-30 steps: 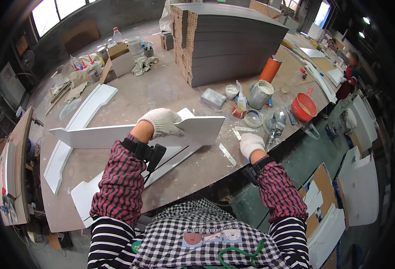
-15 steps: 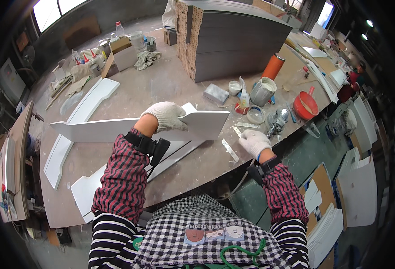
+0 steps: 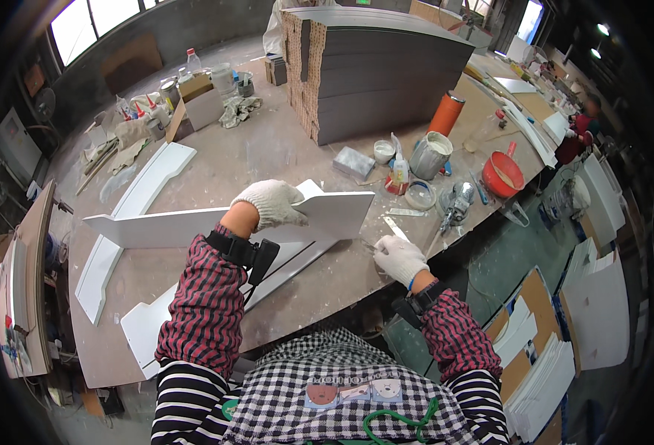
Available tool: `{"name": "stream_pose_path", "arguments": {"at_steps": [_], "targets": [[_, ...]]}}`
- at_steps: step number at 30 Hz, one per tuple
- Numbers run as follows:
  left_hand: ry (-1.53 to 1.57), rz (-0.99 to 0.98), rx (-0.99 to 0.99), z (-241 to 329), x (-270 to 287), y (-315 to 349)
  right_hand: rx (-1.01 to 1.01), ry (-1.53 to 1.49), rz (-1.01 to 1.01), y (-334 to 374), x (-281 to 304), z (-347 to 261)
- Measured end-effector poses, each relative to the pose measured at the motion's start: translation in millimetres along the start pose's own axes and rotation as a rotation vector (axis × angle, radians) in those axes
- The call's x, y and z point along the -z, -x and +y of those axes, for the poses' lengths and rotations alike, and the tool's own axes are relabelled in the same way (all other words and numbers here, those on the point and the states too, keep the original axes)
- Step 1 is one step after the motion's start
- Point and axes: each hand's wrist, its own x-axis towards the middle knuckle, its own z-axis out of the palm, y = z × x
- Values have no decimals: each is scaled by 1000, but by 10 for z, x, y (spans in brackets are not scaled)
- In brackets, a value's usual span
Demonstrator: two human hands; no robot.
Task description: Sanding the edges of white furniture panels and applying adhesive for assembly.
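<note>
My left hand (image 3: 273, 204), in a white knit glove, grips the top edge of a long white panel (image 3: 171, 228) with angled ends. This panel stands on edge across other white boards on the workbench. My right hand (image 3: 402, 259), also gloved, is closed near the bench's front edge. From its fingertips sticks the end of a thin flat strip (image 3: 369, 245); the rest is hidden by the glove. Just beyond that hand lie a pale flat strip (image 3: 396, 228) and another flat strip (image 3: 407, 212). Under my left forearm, a white board (image 3: 143, 326) slants toward me.
A large stack of grey panels (image 3: 393, 81) stands at the back. To the right are an open can (image 3: 431, 157), a red bowl (image 3: 503, 174), a tape roll (image 3: 419, 195) and a metal power tool (image 3: 457, 204). Another curved white board (image 3: 97, 274) lies left. A person (image 3: 585, 126) is far right.
My right hand has moved left and toward me, closing where a flat strip lay on the bench. My left hand keeps its hold on the panel. The view has shifted slightly.
</note>
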Motion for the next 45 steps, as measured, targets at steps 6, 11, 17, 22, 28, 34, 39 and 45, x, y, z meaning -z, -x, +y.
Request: {"name": "stream_pose_path", "arguments": {"at_steps": [6,11,17,22,28,34,39,45], "targets": [[14,-2,-9,25,46,25,70,-581,330,-73,77,25],[-46,47,-37,-31,5,-26,261,-1102,374,-144,55,-89],[8,62,-36,3,38,-54,267,-1340,355,-175,239,-401],[121,-74,-41,-62,101,-74,158,-1253,242,-244,262,-513],[4,-152,-52,130,-167,-164,67,-1338,279,-81,-117,-315],[16,-176,-57,196,-817,-203,-6,-1259,248,73,-695,111],[185,-111,-24,217,-1023,-2,-100,-1373,200,436,-616,140],[155,133,-100,173,-1167,236,-199,-1259,328,519,-762,344]]}}
